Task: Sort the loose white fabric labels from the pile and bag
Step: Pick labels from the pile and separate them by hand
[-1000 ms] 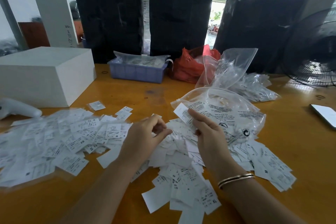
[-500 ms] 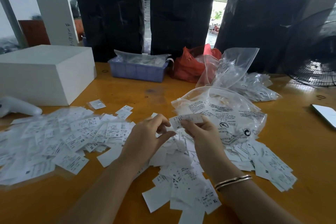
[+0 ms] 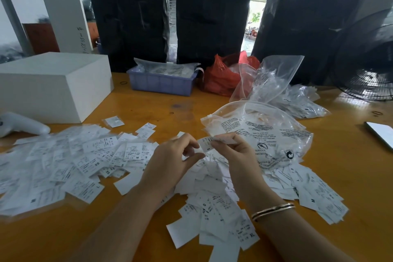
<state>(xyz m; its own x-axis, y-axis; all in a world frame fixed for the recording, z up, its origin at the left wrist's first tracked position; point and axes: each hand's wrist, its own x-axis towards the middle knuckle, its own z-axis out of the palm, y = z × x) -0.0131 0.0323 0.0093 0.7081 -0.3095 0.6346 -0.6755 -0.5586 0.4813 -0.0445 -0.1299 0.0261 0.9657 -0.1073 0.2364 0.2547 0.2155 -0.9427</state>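
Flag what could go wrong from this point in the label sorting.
1. The right hand pinches a label above the unsorted pile; if it slips, it may fall back among the others.
2. The spread of labels on the left reaches almost to the unsorted pile near the left hand, so the two groups could mix.
3. A fan stands at the table's right edge; if it is running, which cannot be told, loose labels could scatter.

Garment warehouse packing area: tall black-wrapped bales, heaped size labels on a wooden worktable.
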